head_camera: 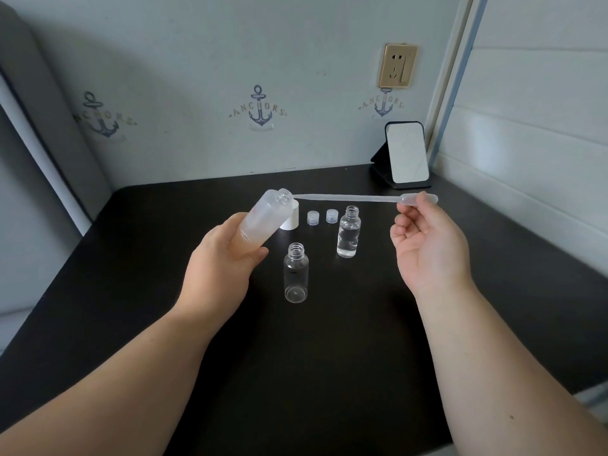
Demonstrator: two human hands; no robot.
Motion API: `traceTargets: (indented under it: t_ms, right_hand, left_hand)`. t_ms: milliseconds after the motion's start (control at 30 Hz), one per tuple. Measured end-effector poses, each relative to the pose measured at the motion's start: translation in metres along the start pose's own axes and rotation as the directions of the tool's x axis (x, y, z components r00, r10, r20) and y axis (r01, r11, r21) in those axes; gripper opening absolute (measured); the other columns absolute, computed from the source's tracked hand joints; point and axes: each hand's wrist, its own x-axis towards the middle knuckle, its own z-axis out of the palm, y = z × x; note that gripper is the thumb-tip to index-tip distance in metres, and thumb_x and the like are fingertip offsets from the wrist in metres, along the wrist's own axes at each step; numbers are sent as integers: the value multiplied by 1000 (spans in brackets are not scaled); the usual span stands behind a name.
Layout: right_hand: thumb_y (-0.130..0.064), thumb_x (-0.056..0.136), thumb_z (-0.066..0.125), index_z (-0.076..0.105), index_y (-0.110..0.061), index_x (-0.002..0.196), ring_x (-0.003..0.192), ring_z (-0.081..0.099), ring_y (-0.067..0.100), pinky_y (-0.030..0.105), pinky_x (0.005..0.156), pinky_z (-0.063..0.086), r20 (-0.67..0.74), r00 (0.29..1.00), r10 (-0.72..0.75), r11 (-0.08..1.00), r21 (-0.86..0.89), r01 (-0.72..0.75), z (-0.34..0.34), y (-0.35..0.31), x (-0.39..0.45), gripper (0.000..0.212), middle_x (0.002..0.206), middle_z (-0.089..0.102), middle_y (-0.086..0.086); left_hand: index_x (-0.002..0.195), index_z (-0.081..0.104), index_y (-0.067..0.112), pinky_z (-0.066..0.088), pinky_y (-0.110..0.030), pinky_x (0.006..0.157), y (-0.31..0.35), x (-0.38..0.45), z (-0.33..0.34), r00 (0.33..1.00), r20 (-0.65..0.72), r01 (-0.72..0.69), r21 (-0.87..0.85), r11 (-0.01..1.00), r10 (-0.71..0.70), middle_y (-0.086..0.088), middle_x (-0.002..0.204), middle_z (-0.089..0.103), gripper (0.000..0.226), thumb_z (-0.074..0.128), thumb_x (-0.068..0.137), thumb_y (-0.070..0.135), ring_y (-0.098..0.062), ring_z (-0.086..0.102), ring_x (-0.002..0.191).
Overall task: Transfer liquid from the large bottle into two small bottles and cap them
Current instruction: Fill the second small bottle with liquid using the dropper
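My left hand (227, 255) grips the large bottle (265, 213), tilted, mouth toward the right. My right hand (427, 238) pinches the pipette (355, 198) by its bulb, tip just at that mouth. Both small bottles (296, 273) stand uncapped below.

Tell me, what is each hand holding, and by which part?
Left hand grips the large bottle round its lower body. Right hand pinches the dropper by its bulb.

On the table (131, 291), one small bottle (296, 274) is set before another (348, 233); two caps (322, 217) are placed behind them.
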Motion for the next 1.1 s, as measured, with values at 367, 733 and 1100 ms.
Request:
traceTargets:
  t_ms: [367, 733, 1100]
  right_hand:
    - [-9, 98, 63, 73, -10, 80, 69, 59, 8, 19, 64, 48, 69, 996, -53, 997, -44, 56, -1, 1, 0, 21, 83, 71, 1]
    - [-10, 96, 68, 78, -7, 84, 65, 58, 10, 21, 65, 52, 182, 983, -20, 962, -263, 68, 11, 11, -13, 16, 82, 67, 9]
    - [-19, 94, 70, 82, -16, 88, 64, 55, 15, 29, 70, 50, 295, 955, -16, 849, -500, 169, 14, 20, -19, 14, 77, 66, 1]
  left_hand:
    - [123, 61, 39, 37, -20, 78, -3, -2, 1, 996, 11, -94, 135, 986, 94, 19, 101, 57, 46, 76, 85, 18, -10, 52, 97]
    - [125, 63, 32, 38, -32, 88, 0, -2, 12, 991, 20, -137, 202, 970, 136, 18, 107, 57, 48, 78, 82, 18, -20, 50, 104]
    - [130, 62, 30, 35, -30, 91, -1, -2, 13, 991, 17, -133, 224, 965, 133, 13, 116, 60, 51, 79, 83, 19, -22, 50, 110]
